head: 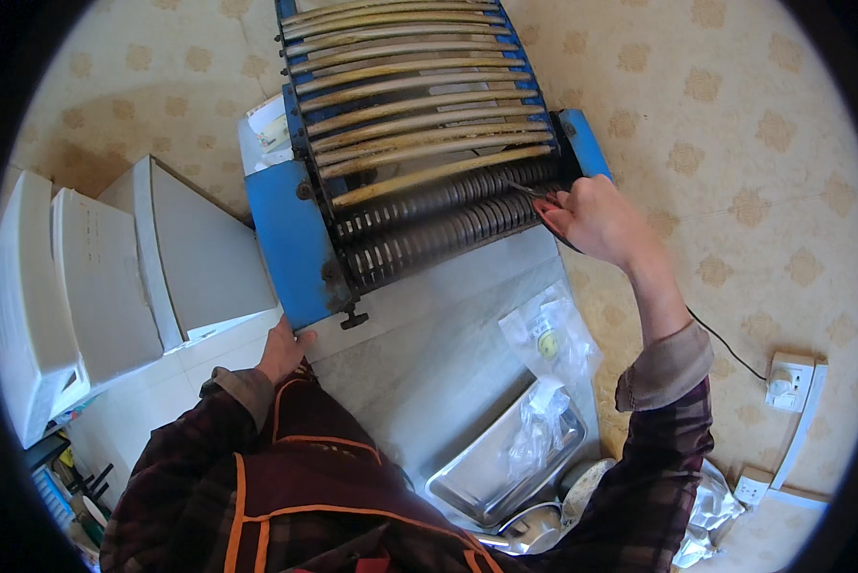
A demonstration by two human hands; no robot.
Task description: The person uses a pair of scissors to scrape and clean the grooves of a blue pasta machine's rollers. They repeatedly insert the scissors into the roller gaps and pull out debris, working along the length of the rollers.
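Observation:
A blue machine with a side housing (289, 236) stands on a grey tabletop (414, 365). Grooved metal rollers (443, 236) run across its front, below a sloping rack of wooden rods (429, 100). My right hand (604, 218) grips a red-handled tool (552, 215), probably scissors or pliers. Its thin metal tip reaches the right part of the upper roller; whether it touches cannot be told. My left hand (283, 349) rests at the table's edge against the housing's lower corner, thumb spread and nothing visible in it.
A metal tray (464, 473) and clear plastic bags (550, 344) lie at the table's near right, with metal bowls (536, 526) below. White cabinets (103, 265) stand left. A black cord (722, 347) runs to a wall socket (789, 382) on the right.

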